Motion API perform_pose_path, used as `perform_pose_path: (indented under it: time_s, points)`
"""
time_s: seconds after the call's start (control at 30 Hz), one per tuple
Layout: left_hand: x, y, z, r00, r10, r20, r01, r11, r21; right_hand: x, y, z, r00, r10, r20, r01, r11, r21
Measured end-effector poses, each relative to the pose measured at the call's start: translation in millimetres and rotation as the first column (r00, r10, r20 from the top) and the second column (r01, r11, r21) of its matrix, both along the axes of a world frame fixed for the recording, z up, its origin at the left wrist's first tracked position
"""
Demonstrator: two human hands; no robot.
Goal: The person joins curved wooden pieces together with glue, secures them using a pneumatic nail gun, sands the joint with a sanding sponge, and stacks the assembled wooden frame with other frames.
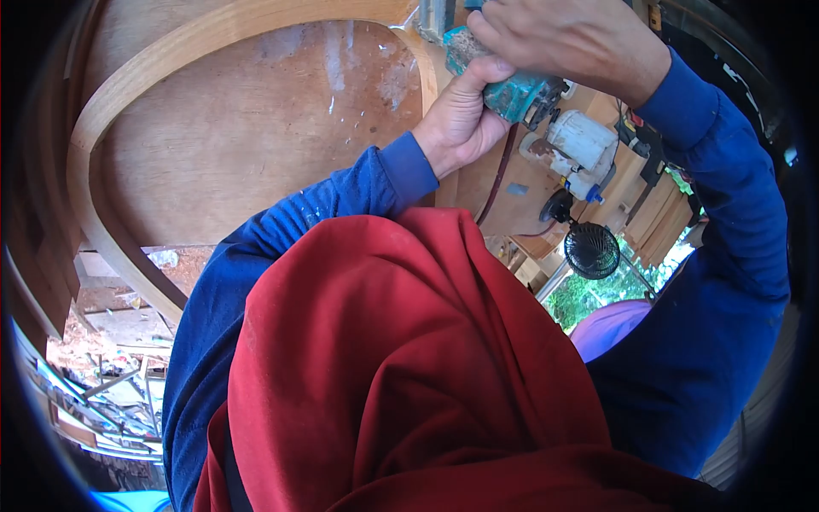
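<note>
A dusty teal power tool [519,96], its exact kind unclear, is held between my two hands above the bench. From below, my left hand [467,115] is closed around the tool's body, with the thumb lying along it. My right hand [567,38] bends over the tool's upper part with curled fingers, partly hiding it. Metal parts show at the tool's lower right end. Left of the hands, a curved wooden frame [205,34] lies on a plywood sheet [247,136] marked with pale smears.
Right of the tool are a stained white container [584,139], a small black fan [591,250] and stacked boards [661,226]. A dark red hose [497,183] runs below my left hand. Wood scraps [128,401] litter the ground at lower left. Red cloth [409,341] covers much of the foreground.
</note>
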State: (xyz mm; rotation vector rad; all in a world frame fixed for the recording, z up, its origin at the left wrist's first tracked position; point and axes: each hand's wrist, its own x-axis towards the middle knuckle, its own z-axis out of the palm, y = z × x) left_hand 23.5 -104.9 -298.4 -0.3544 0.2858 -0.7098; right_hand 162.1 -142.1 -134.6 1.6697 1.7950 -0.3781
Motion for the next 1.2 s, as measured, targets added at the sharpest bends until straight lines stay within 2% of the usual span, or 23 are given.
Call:
perform_pose_path:
  time_s: [0.1, 0.27, 0.37, 0.47, 0.67, 0.8, 0.9, 1.0, 1.17, 1.2]
  points:
    - [3, 1, 2, 1.000, 0.010, -0.025, -0.010, 1.000, -0.021, 1, 1, 0, 0.998, 0.050, 0.027, -0.051, 0.998, 0.040]
    - [7, 2, 4, 0.998, 0.050, -0.048, -0.055, 0.991, -0.124, 4, 4, -4, 0.999, 0.044, 0.030, -0.044, 0.999, -0.030]
    - [6, -2, 0, 0.997, 0.054, -0.050, -0.060, 0.991, -0.121, 1, 4, -3, 0.993, 0.097, 0.066, -0.096, 0.995, -0.013]
    - [6, -9, 2, 0.997, 0.060, -0.043, -0.061, 0.998, -0.029, 1, 0, -7, 0.987, 0.123, 0.104, -0.121, 0.992, -0.023]
    - [2, -8, -5, 0.998, 0.065, 0.003, -0.065, 0.995, -0.081, -6, -3, -5, 0.985, 0.116, 0.127, -0.115, 0.993, -0.011]
    - [4, -10, -3, 0.997, 0.073, -0.013, -0.074, 0.996, -0.049, -5, -4, -8, 0.982, 0.136, 0.134, -0.135, 0.991, -0.018]
    - [2, -10, -5, 0.996, 0.089, -0.029, -0.092, 0.990, -0.106, -5, -3, -9, 0.972, 0.174, 0.158, -0.147, 0.975, -0.168]
    - [4, -13, -5, 0.992, 0.118, -0.052, -0.124, 0.982, -0.141, -5, -4, -10, 0.977, 0.154, 0.145, -0.144, 0.987, -0.077]
    - [1, -27, -14, 0.994, 0.096, -0.050, -0.103, 0.976, -0.191, -8, -5, -13, 0.979, 0.150, 0.139, -0.142, 0.988, -0.064]
    - [-1, -25, -12, 0.995, 0.084, -0.050, -0.090, 0.986, -0.141, -8, -8, -12, 0.979, 0.147, 0.140, -0.139, 0.988, -0.064]
